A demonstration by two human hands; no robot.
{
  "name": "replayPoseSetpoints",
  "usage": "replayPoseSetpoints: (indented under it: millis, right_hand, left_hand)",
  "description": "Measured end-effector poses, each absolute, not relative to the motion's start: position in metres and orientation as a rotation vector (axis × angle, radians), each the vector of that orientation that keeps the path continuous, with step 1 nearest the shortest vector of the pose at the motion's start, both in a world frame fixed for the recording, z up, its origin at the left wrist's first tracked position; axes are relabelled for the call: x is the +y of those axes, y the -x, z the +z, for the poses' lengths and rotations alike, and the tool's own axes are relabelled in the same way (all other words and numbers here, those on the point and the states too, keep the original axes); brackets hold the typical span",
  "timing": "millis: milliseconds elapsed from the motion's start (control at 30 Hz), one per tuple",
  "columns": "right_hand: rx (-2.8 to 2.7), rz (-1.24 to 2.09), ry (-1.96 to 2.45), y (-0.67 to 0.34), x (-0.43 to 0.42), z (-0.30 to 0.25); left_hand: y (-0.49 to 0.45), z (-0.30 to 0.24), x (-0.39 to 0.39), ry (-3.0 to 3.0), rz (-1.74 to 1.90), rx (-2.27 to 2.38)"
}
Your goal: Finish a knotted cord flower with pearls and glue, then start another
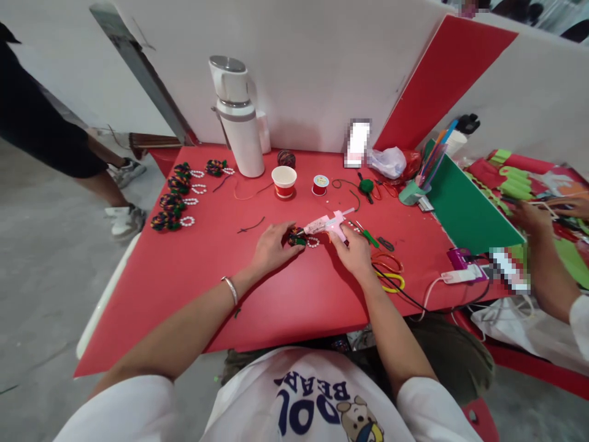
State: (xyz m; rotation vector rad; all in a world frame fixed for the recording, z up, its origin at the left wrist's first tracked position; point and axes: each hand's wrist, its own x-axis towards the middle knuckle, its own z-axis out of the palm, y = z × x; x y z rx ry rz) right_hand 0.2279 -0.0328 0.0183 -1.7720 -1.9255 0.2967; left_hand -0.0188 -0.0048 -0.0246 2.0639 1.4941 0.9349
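Observation:
My right hand is wrapped round a pink glue gun, its nozzle pointing left. The tip meets a small dark yarn piece with green and orange strands. My left hand grips that yarn piece from the left between thumb and fingers. A loop of white beads lies against its right side on the red table. Finished-looking yarn pieces with bead loops line the table's left side. Just right of my right hand are a green-handled tool and scissors with red and yellow handles.
A white thermos stands at the back, near a paper cup and a thread spool. A pen holder sits by the green divider. A black cord runs right. Another person's hand works beyond the divider.

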Motion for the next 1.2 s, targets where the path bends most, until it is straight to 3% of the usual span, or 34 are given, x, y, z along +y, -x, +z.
replayPoseSetpoints:
  millis: [700, 900, 1200]
  right_hand:
    - [-1.937, 0.097, 1.8, -0.221, -0.035, 0.006]
    - [-1.956, 0.03, 1.584, -0.228, -0.03, -0.006]
    - [-1.873, 0.208, 1.333, -0.236, -0.03, -0.016]
  left_hand:
    - [0.018, -0.027, -0.004, -2.046, 0.93, 1.484]
    - [0.018, -0.02, -0.006, -2.052, 0.845, 1.527]
    - [0.017, -0.02, -0.007, -2.052, 0.83, 1.557]
